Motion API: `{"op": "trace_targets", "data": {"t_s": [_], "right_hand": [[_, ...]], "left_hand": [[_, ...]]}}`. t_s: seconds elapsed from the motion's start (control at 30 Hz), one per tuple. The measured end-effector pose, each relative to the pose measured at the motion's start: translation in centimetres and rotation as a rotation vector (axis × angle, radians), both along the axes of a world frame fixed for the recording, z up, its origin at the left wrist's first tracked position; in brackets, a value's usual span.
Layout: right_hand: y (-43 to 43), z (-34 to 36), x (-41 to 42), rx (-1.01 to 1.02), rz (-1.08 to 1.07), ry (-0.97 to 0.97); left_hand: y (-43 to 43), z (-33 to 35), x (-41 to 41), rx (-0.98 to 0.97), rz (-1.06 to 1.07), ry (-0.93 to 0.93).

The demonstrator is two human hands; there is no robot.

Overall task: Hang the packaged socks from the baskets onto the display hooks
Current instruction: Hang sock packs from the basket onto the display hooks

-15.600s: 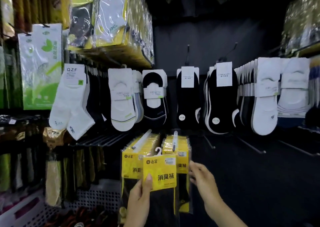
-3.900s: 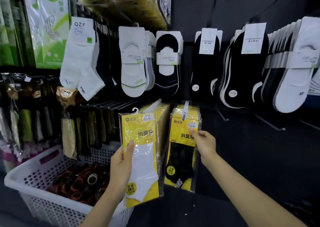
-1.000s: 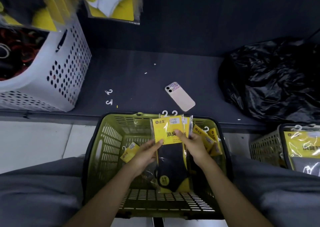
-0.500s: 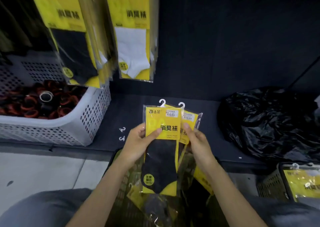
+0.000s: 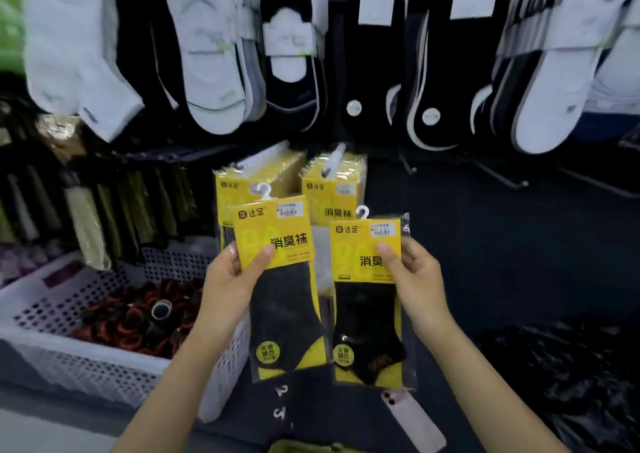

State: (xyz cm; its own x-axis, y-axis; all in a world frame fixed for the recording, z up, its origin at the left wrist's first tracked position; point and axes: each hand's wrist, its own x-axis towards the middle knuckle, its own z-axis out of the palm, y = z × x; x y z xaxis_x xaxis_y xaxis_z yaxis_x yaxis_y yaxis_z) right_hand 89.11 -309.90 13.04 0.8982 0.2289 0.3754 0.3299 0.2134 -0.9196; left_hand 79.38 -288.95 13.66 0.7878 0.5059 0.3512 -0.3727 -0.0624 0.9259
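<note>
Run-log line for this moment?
left hand: holds dark grey sock pack | right hand: holds black sock pack | stage: both before hung yellow stacks, neither hooked

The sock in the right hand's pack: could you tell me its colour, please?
The sock is black; the head view shows it best.

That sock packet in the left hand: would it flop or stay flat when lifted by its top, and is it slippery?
The sock packet probably stays fairly flat: the left hand pinches only its yellow card top, yet the lower half hangs straight. Likely light, since a thumb-and-finger pinch carries it. It looks glossy, so may be slippery.
</note>
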Motion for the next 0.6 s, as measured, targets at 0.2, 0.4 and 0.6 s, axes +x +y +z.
{"op": "trace_targets", "data": {"t_s": [0.2,0.4,0.6], "right_hand": [[4.9,3.5,2.4,0.02,-0.013,-0.043],[8.3,2.6,4.9,-0.008,-0.089,0.014],[9.5,2.3,8.1,-0.079,-0.284,0.045]], "left_hand": [[2.9,2.3,-0.6,0.002,0.081,-0.062],[4.3,2.8,-0.7,-0.025,0.101,-0.075],[4.5,2.6,0.0,-0.04,0.096,-0.065]]}}
